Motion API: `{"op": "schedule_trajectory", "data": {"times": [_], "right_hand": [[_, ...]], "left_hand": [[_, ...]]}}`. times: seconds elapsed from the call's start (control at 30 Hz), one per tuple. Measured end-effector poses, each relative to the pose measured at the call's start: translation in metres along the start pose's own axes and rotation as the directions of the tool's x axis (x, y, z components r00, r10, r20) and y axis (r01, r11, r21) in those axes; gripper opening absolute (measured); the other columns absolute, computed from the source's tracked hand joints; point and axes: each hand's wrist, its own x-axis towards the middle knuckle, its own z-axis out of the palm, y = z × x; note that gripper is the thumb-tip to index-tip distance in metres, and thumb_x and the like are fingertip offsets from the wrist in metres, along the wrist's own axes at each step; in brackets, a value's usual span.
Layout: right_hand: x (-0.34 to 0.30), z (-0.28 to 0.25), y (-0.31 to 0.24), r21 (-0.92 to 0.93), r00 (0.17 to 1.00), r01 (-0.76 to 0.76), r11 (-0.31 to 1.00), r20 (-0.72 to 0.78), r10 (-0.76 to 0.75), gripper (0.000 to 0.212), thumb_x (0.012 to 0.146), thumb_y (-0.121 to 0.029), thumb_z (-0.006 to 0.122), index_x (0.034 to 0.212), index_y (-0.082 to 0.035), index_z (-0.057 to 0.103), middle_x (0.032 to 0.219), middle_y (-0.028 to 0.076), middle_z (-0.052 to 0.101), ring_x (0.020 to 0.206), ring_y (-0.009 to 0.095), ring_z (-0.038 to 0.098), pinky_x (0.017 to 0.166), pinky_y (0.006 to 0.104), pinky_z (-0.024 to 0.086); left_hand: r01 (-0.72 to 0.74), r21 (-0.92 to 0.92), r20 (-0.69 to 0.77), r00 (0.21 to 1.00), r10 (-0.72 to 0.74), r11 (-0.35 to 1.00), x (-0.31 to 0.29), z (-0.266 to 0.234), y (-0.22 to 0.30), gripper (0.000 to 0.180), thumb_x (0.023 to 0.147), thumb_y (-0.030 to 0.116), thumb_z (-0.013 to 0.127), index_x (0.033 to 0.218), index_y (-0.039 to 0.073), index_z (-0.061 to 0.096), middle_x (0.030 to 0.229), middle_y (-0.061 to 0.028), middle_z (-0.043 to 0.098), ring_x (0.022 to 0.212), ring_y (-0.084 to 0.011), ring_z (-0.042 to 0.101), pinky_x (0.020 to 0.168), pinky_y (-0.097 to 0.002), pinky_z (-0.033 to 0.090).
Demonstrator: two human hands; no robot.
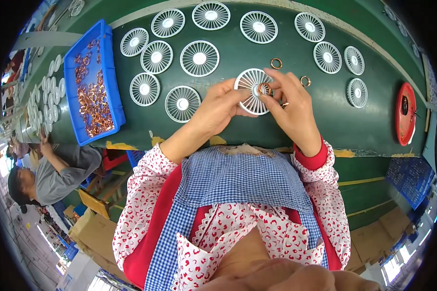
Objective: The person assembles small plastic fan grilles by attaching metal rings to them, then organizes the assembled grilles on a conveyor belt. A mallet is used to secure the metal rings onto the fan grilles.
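Gripping: left hand (219, 105), thumb across the face, fingers behind, closed on one white spoked wheel (249, 80), which I see raised over the bench (344, 119), tilted toward the wearer. Right hand (294, 101): thumb and fingertips closed about one copper-coloured ring (260, 89) at the wheel's hub. Whether the ring encircles the hub or only rests against it, I cannot tell.

Handling note, my judgement: keep the wheel steady from behind, bring the ring square to the hub, press evenly round its edge. Thumb force belongs near the centre; the thin spokes would probably flex.

Materials:
- Wheel: matt white, apparently moulded plastic; round rim, fine radiating spokes, raised hub.
- Rings: glossy, narrow, metallic in look. Two loose rings (272, 63) (301, 82) lie on the bench beyond the right hand.
- Blue tray (110, 72): rectangular, smooth-walled, apparently plastic, heaped with similar rings; left of the left hand.
- Twelve white wheels (199, 58), laid flat, mostly apart.
- Red oval tray (404, 133): shallow, dark items inside, far right.
- Bench: smooth, dark green, chipped along the near edge.
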Motion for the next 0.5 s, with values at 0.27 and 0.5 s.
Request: {"op": "schedule_trajectory", "data": {"times": [0.27, 0.5], "right_hand": [[0.001, 0.006, 0.004, -0.099, 0.986, 0.159, 0.982, -0.044, -0.164, 0.024, 0.076, -0.006, 0.077, 0.098, -0.002, 0.068, 0.081, 0.008, 0.056, 0.06, 0.019, 0.058, 0.052, 0.0305, 0.047], [0.005, 0.02, 0.008, -0.137, 0.96, 0.201, 0.97, -0.17, -0.223, 0.023, 0.073, -0.01, 0.08, 0.091, -0.002, 0.067, 0.08, 0.008, 0.057, 0.058, 0.018, 0.06, 0.05, 0.0293, 0.048]], "left_hand": [[-0.064, -0.01, 0.002, 0.998, 0.064, 0.998, -0.001, -0.004, -0.006, 0.025, 0.097, 0.01, 0.051, 0.116, -0.003, 0.058, 0.109, -0.01, 0.065, 0.096, -0.0158, 0.065, 0.08, -0.032, 0.059], [-0.171, 0.092, 0.005, 0.985, 0.171, 0.981, -0.005, -0.006, -0.007, 0.026, 0.098, 0.01, 0.05, 0.12, -0.002, 0.057, 0.109, -0.0088, 0.065, 0.099, -0.0153, 0.064, 0.082, -0.0303, 0.057]]}}
